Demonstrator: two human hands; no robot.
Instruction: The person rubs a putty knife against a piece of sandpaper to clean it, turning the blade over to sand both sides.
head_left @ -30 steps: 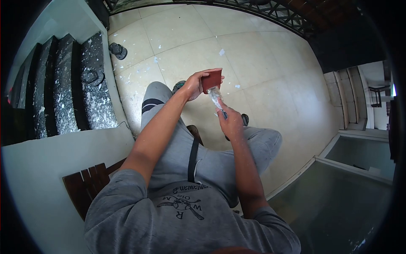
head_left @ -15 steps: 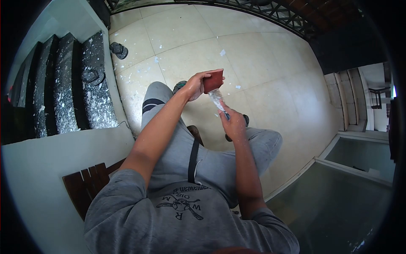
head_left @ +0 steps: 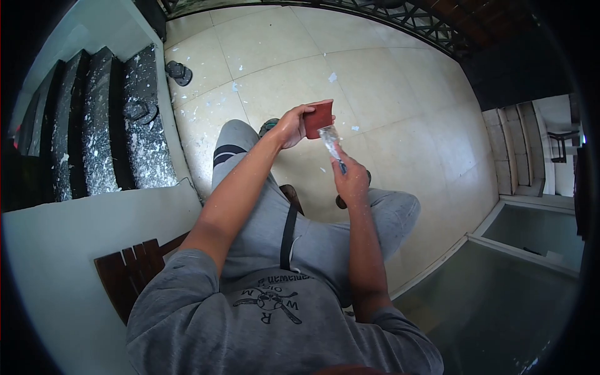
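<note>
My left hand [head_left: 290, 127] is closed round a reddish-brown sheet of sandpaper [head_left: 319, 119], thumb on its upper face and fingertips showing past the right edge. In my right hand [head_left: 351, 181] is a paint scraper [head_left: 329, 138], its blade smeared white and a bit of blue handle showing at the fingers. The blade's tip overlaps the sheet's lower edge. Both hands are out in front of my knees, over the tiled floor.
White paint flakes [head_left: 332, 77] dot the floor tiles [head_left: 406, 94]. Dark steps [head_left: 103, 150] covered in flakes rise on the left, with a slipper [head_left: 140, 112] on them and another slipper [head_left: 179, 73] beside them. A wooden slatted seat [head_left: 133, 270] stands behind my left elbow.
The scraper has shifted slightly up and to the right with my right hand, its blade now overlapping the sheet's lower edge. My left hand keeps hold of the sheet, which has tilted a little.
</note>
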